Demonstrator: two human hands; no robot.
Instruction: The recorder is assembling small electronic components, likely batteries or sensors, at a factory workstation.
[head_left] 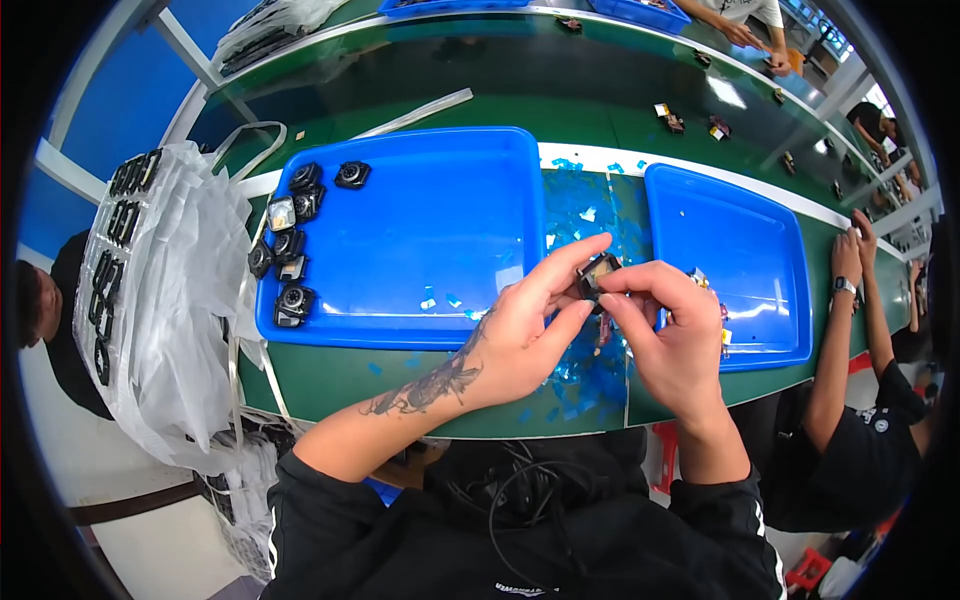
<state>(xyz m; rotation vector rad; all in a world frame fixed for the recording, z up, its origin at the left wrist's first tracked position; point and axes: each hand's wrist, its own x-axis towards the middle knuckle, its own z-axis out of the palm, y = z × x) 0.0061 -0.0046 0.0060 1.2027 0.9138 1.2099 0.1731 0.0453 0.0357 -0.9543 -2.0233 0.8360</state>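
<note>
My left hand (530,325) grips a small black watch case (597,278) between thumb and fingers, above the gap between two blue trays. My right hand (675,335) is closed in a pinch at the near right edge of the same case. Its fingertips press against the case, and I cannot make out whether they hold a smaller part as well. The inside of the case looks light brown, partly hidden by my fingers. A small reddish-brown piece (604,332) shows just below, between my hands.
Several black watch cases (293,302) lie along the left side of the large blue tray (420,230). The smaller blue tray (740,215) holds small parts, partly behind my right hand. Blue film scraps (590,385) litter the green table. Packed black parts (125,220) stand left; a co-worker's arms (845,300) are right.
</note>
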